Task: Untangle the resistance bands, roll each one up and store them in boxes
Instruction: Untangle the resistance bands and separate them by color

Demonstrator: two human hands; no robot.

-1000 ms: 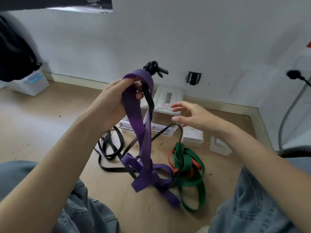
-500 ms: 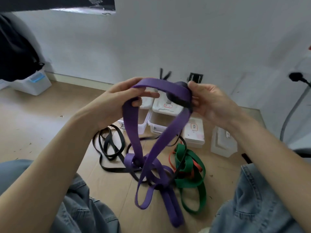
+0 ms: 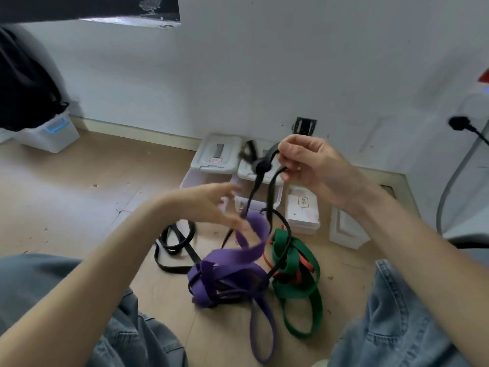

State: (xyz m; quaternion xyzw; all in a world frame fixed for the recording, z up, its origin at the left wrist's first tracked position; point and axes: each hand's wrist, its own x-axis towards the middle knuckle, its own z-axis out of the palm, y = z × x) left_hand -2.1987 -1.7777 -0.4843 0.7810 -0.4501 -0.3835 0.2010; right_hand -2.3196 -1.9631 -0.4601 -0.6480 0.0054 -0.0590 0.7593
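Black band [image 3: 260, 178] knot pinched in right hand [image 3: 315, 168]; left hand [image 3: 211, 205] blurred, grip unclear. Pulling up may cinch purple band [image 3: 232, 271] tangle.

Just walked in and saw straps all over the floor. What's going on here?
A person sitting on the floor is untangling resistance bands. Their right hand pinches a knotted thin black rubber band held up in the air. The left hand, blurred and with fingers spread, is beside the wide purple rubber band, whose upper loop rises off the floor. The green band and thin orange band lie tangled on the floor. The white plastic storage boxes sit by the wall; nothing is rolled yet.
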